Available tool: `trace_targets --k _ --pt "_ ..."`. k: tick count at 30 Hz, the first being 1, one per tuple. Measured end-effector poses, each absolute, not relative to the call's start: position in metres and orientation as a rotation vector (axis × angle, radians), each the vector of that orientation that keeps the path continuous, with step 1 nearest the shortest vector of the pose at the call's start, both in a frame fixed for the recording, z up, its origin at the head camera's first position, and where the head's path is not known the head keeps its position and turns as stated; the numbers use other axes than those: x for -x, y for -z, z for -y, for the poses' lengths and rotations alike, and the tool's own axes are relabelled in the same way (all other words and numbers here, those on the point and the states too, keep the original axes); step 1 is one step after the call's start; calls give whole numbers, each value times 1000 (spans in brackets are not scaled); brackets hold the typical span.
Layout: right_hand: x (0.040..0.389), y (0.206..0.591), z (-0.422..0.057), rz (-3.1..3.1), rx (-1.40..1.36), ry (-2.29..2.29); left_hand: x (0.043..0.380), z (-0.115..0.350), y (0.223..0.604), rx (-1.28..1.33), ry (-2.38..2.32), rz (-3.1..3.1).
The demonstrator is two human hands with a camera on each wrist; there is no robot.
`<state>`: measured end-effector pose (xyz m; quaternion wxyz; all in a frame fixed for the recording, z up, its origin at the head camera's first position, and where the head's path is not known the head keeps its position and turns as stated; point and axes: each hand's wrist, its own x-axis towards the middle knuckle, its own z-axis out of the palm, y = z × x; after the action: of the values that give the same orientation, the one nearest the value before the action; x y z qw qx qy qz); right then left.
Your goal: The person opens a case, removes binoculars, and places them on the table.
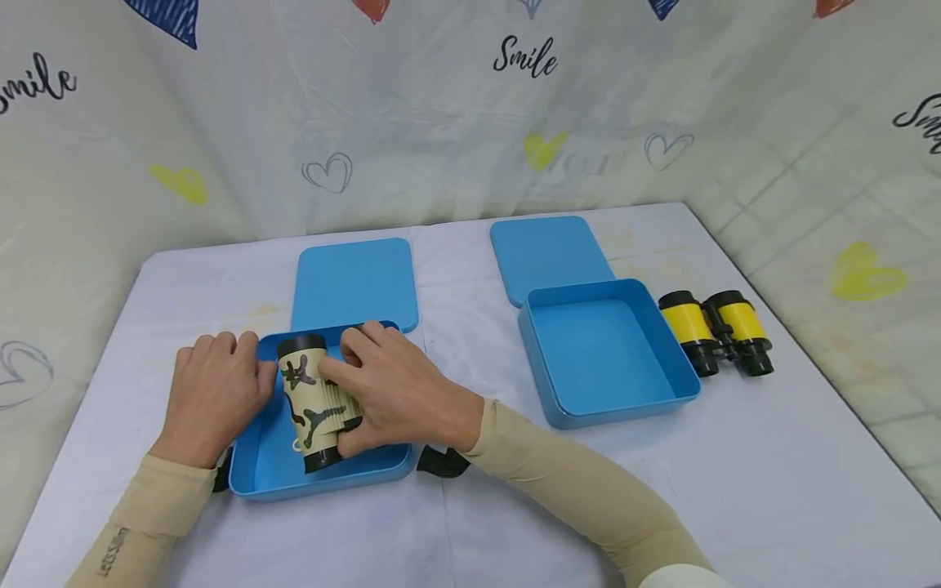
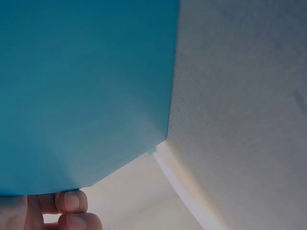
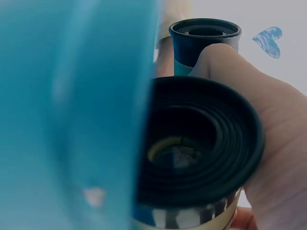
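Observation:
Camouflage binoculars (image 1: 309, 400) with black ends lie slanted over the inside of the left blue box (image 1: 250, 482). My right hand (image 1: 400, 388) grips them from the right, its thumb toward the near end. In the right wrist view the two black round ends of the binoculars (image 3: 206, 191) show, with the thumb of the right hand (image 3: 268, 120) between them; a blurred blue box wall (image 3: 72, 96) covers the left part. At the box's left wall, my left hand (image 1: 216, 396) holds the rim; its curled fingertips (image 2: 72, 203) show at the blue edge in the left wrist view.
A blue lid (image 1: 356, 282) lies behind the left box. On the right stand a second blue box (image 1: 555, 392), with nothing inside it, and another blue lid (image 1: 547, 253) behind it. Yellow and black binoculars (image 1: 716, 331) lie beside that box, near the table's right edge.

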<state>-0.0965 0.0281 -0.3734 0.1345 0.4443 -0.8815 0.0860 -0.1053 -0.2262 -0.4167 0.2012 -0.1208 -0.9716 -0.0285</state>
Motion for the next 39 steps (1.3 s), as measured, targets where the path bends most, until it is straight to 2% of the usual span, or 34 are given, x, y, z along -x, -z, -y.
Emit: trace_targets --k 23,39 --pt "99 352 -58 2525 -1176 -299 109 226 417 336 78 2700" --pt "95 351 -85 2510 -1119 -314 105 228 420 403 83 2600"
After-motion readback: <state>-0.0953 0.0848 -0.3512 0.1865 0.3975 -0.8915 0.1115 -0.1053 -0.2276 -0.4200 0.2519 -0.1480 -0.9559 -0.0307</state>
